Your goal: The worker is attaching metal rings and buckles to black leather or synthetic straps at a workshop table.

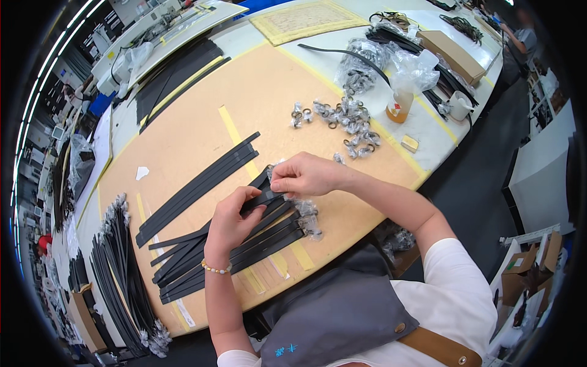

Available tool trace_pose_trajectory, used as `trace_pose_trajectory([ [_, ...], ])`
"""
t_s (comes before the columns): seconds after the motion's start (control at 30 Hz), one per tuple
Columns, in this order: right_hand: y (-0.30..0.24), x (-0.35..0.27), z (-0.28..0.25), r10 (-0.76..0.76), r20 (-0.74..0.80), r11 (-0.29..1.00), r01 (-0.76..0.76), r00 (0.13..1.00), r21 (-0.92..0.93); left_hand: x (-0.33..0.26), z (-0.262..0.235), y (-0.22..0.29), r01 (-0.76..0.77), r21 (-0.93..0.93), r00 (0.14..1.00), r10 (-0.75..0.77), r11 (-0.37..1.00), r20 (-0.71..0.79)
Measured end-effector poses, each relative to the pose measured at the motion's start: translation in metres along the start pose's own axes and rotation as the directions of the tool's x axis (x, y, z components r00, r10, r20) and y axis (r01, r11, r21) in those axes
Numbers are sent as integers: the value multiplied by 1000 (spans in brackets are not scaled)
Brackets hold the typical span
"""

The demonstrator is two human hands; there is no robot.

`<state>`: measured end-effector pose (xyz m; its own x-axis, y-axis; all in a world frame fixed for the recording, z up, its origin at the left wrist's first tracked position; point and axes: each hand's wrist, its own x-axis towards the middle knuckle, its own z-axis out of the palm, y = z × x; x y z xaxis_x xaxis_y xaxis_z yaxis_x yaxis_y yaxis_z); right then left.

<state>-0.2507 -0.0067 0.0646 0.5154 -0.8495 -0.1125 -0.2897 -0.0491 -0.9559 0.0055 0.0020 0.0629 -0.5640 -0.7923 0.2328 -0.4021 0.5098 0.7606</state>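
Note:
My left hand [232, 221] is curled round a black strap [267, 197], thumb and fingers on either side of it. At that strap's end my right hand [307, 174] pinches with thumb and fingertips; the exact spot is hidden behind the fingers. Under both hands lie several more black straps [202, 282], fanned out toward the left. Their right ends carry buckles wrapped in clear plastic [310, 221]. Beyond my left hand, a flat row of straps [199, 186] rests on the tan board [183, 116], with no wrapped buckles showing on it.
Loose plastic-wrapped metal rings [351, 119] are scattered beyond my right hand. Near them stand a cup of amber liquid [398, 109], a yellow block [409, 143] and a white mug [460, 105]. Bundled straps with wrapped ends [125, 275] lie at the left; a cardboard box [451, 56] sits far right.

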Motion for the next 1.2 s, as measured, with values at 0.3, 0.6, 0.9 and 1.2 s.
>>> trace_pose_trajectory([
  [0.3, -106, -2, -176, -326, -369, 773, 20, 870, -634, 65, -163, -106, 100, 675, 925, 180, 731, -333],
  [0.6, -77, -83, -336, -369, -752, 862, -100, 546, -497, 189, -130, 13, -20, 839, 844, 459, 544, -277],
  [0.9, 92, -169, -362, -111, -887, 773, -522, 448, -361, 98, -55, -66, 67, 706, 990, 38, 705, -133],
  [1.2, 94, -154, -347, 112, -864, 846, -503, 490, -176, 53, -39, -101, 184, 617, 983, -159, 765, -95],
])
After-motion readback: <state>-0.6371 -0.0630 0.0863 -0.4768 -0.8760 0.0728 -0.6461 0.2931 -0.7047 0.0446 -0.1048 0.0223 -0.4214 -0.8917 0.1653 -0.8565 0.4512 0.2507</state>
